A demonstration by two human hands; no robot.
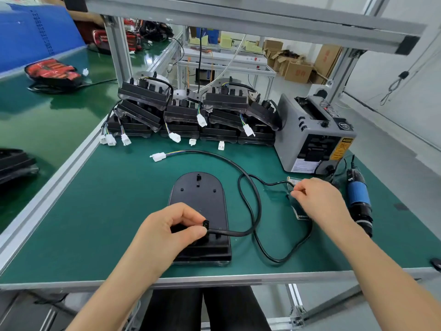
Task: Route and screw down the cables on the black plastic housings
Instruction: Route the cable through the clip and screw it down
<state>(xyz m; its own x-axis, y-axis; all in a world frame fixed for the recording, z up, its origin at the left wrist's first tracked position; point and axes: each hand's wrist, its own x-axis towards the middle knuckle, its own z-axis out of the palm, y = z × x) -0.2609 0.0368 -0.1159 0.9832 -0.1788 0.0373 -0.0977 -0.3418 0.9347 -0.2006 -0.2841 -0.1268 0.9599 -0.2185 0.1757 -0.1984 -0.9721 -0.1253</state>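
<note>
Left hand (167,232), forearm extended from the near edge, pinches the black cable (229,233) end onto the black housing (200,199), which lies flat mid-bench. Right hand (317,199) — fingers curled at a clear packet (301,215); grip cannot be told. Beyond — stacked housings (191,113).

Grey tape dispenser (312,130) right; cardboard boxes (298,70) far behind.
</note>
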